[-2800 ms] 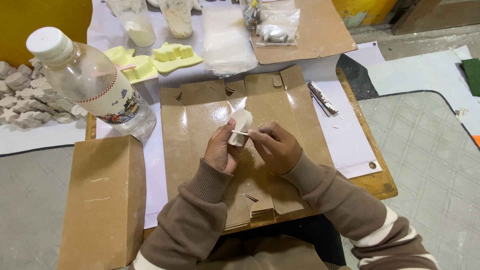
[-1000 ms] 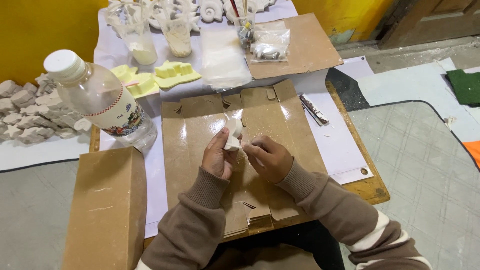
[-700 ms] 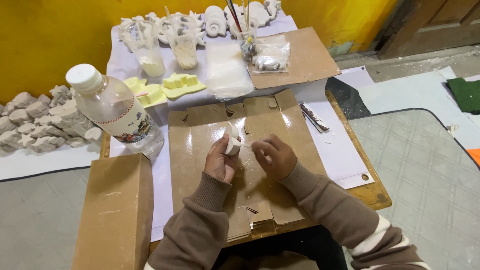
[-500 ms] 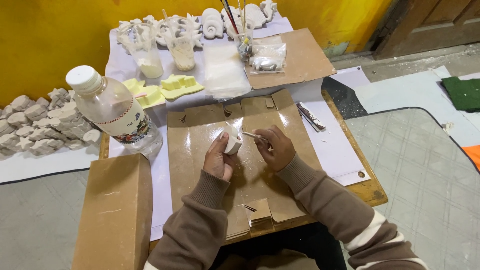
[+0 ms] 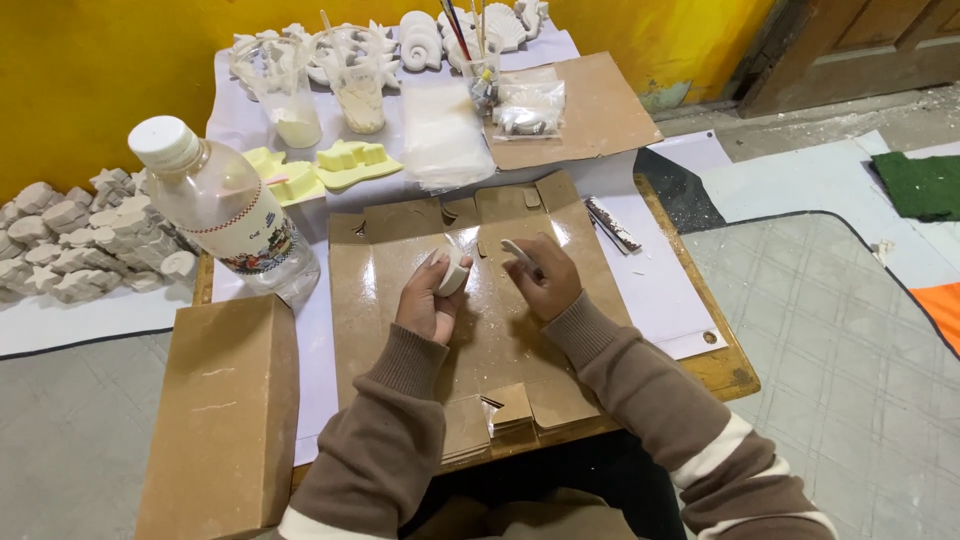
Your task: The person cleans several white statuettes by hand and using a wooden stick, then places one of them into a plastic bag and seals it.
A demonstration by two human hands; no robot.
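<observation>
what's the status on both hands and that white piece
Left hand shut on small white piece. Right hand shut on thin white stick, apart from it. Flattened cardboard underneath.

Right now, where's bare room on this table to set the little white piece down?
Free: the flattened cardboard sheet left of the left hand, and the white paper between the right hand and table edge. Crowded: the back, with cups, yellow moulds and water bottle.

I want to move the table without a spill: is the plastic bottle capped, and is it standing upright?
Capped and upright. The plastic bottle stands on its base on the table, its white cap seated on the neck.
</observation>
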